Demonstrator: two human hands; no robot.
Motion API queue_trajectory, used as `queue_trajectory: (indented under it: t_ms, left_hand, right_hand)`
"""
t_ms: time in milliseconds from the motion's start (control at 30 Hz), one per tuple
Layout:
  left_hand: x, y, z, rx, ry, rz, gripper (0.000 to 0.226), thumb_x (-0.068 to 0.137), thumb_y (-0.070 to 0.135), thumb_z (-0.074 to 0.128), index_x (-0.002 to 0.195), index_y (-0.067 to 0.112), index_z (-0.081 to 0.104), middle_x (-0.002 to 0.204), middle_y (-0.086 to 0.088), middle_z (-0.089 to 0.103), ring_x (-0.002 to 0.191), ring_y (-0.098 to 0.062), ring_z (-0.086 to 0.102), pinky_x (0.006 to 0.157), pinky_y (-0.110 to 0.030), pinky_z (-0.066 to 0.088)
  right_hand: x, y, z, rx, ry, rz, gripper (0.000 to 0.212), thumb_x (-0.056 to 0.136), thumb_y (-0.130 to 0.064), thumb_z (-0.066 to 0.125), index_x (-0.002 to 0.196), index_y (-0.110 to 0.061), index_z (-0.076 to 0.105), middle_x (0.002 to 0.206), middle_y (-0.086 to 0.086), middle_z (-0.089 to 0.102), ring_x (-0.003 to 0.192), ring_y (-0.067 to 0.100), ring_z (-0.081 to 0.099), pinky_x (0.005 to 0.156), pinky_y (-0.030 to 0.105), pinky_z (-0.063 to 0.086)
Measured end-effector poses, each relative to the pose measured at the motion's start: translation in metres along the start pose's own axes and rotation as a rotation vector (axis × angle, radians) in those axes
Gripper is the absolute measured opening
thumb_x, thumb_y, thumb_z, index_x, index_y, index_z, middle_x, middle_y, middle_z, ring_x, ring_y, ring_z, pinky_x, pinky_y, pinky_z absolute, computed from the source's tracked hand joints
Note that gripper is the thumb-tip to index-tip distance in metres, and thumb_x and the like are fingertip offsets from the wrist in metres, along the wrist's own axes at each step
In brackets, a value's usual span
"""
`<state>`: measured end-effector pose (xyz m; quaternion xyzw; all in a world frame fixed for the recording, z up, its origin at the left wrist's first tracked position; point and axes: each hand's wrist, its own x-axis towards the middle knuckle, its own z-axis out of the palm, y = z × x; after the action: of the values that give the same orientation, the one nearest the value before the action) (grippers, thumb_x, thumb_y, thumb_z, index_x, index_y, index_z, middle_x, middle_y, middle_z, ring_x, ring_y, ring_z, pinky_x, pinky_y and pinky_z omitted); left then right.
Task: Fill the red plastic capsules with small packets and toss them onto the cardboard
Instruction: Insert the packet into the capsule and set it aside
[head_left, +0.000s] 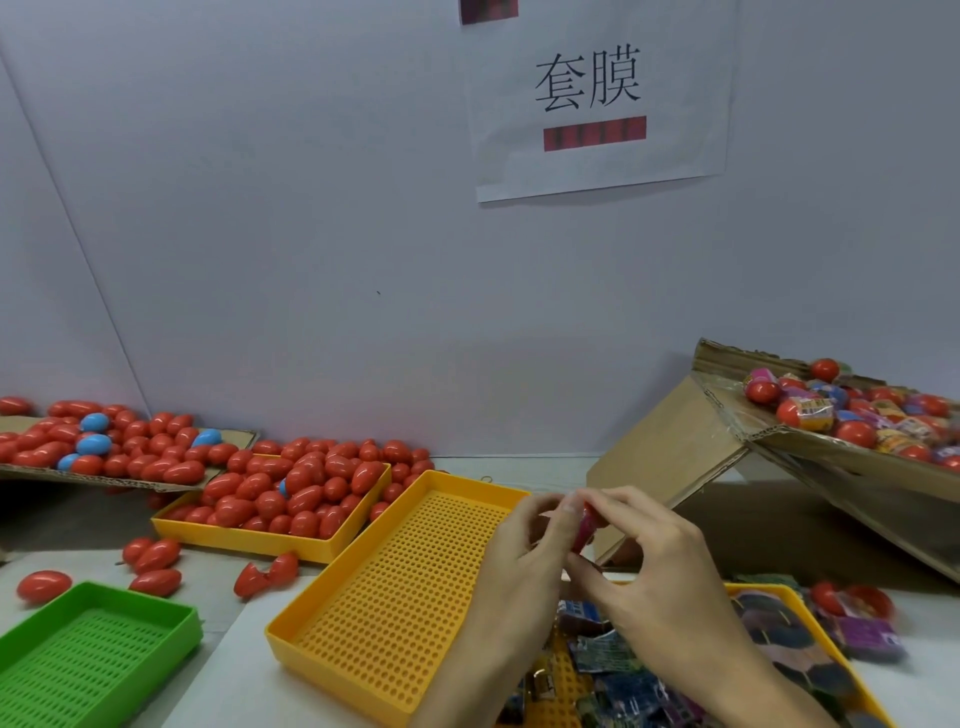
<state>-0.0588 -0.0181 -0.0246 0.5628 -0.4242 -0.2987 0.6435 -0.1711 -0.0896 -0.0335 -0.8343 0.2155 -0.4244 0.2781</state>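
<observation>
- Both of your hands meet above the near right corner of the empty yellow tray (395, 608), and the red capsule (584, 525) sits right between them.
- Your left hand (524, 551) has its fingers curled in, fingertips pinching the capsule from the left.
- Your right hand (644, 561) curls over from the right, thumb and fingers closed on the same capsule; only a sliver of red shows between your fingertips.
- Just under your wrists, the small packets (613, 670) lie heaped in another yellow tray (831, 670).
- Far left, the flat cardboard (130, 480) carries a spread of red capsules and a few blue ones, well apart from your hands.
- Beside it, a third yellow tray (270, 540) is piled with red capsules.
- To your right, a tilted cardboard box (810, 457) holds capsules mixed with packets.
- A green tray (98, 654) sits on the counter at bottom left.
</observation>
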Motion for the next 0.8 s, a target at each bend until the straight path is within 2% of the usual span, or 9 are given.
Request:
queue_trajectory:
  t_ms: [100,200,267,400,533,633,700,733,800]
  left_hand:
    - [0.000,0.002,0.000,0.009,0.010,-0.014,0.030,0.099,0.033,0.054,0.096,0.009,0.071,0.080,-0.001,0.072,0.077,-0.015,0.070,0.064,-0.028,0.059]
    - [-0.002,0.007,0.003,-0.216,-0.009,-0.153,0.043,0.105,0.031,0.043,0.095,-0.004,0.067,0.075,-0.015,0.069,0.065,-0.022,0.068,0.060,-0.030,0.057]
    - [-0.004,0.011,0.005,-0.396,-0.013,-0.231,0.046,0.105,0.031,0.041,0.093,-0.006,0.065,0.074,-0.021,0.067,0.061,-0.026,0.067,0.059,-0.033,0.057]
    - [-0.007,0.015,0.011,-0.568,-0.010,-0.322,0.049,0.105,0.032,0.040,0.093,-0.009,0.064,0.073,-0.026,0.068,0.058,-0.030,0.069,0.054,-0.033,0.057]
    - [-0.007,0.014,0.019,-0.552,0.041,-0.361,0.048,0.107,0.033,0.036,0.107,-0.008,0.061,0.083,-0.028,0.072,0.069,-0.031,0.073,0.059,-0.035,0.061]
    - [-0.007,0.013,0.021,-0.499,0.066,-0.388,0.046,0.107,0.036,0.036,0.110,-0.003,0.061,0.085,-0.025,0.074,0.073,-0.030,0.075,0.059,-0.036,0.061]
    - [-0.007,0.010,0.021,-0.440,0.104,-0.378,0.044,0.105,0.040,0.041,0.109,0.002,0.064,0.085,-0.018,0.075,0.076,-0.029,0.075,0.063,-0.039,0.061]
    - [-0.007,0.009,0.019,-0.404,0.122,-0.355,0.043,0.103,0.042,0.046,0.106,0.005,0.067,0.084,-0.014,0.076,0.077,-0.029,0.075,0.065,-0.041,0.061]
    - [-0.006,0.007,0.017,-0.314,0.111,-0.292,0.038,0.099,0.042,0.053,0.090,0.012,0.076,0.080,-0.010,0.074,0.078,-0.028,0.075,0.066,-0.040,0.061]
  right_hand:
    - [-0.001,0.001,-0.001,-0.004,-0.004,-0.010,0.053,0.082,-0.023,0.080,0.131,-0.030,0.061,0.107,-0.028,0.056,0.100,-0.005,0.055,0.080,0.012,0.050]
    - [-0.001,0.001,0.000,0.040,0.007,-0.005,0.053,0.082,-0.026,0.079,0.132,-0.031,0.060,0.110,-0.027,0.054,0.102,-0.006,0.055,0.081,0.010,0.050]
    - [-0.001,0.000,0.001,0.087,0.020,-0.012,0.052,0.081,-0.029,0.077,0.130,-0.033,0.060,0.111,-0.029,0.055,0.106,-0.007,0.055,0.082,0.008,0.049]
    - [-0.002,-0.005,0.003,0.268,0.024,0.049,0.047,0.076,-0.033,0.071,0.118,-0.046,0.056,0.104,-0.032,0.059,0.090,-0.007,0.066,0.067,0.008,0.053]
    - [-0.002,-0.001,0.006,0.266,0.040,0.073,0.050,0.081,-0.019,0.075,0.113,-0.051,0.054,0.097,-0.039,0.063,0.082,-0.006,0.070,0.065,0.008,0.054]
    - [-0.002,0.002,0.007,0.221,0.025,0.074,0.047,0.083,-0.018,0.074,0.119,-0.043,0.057,0.095,-0.044,0.059,0.089,-0.012,0.066,0.068,0.005,0.051]
    - [-0.002,0.001,0.006,0.159,0.017,0.043,0.045,0.086,-0.020,0.073,0.122,-0.041,0.056,0.099,-0.051,0.054,0.100,-0.021,0.056,0.071,-0.001,0.046]
    - [-0.002,0.000,0.005,0.119,0.007,0.026,0.046,0.088,-0.020,0.072,0.120,-0.046,0.052,0.101,-0.055,0.050,0.105,-0.024,0.050,0.074,-0.003,0.043]
    - [-0.001,-0.001,0.003,0.071,-0.024,0.011,0.052,0.090,-0.018,0.070,0.116,-0.055,0.044,0.104,-0.055,0.049,0.110,-0.025,0.045,0.081,-0.003,0.041]
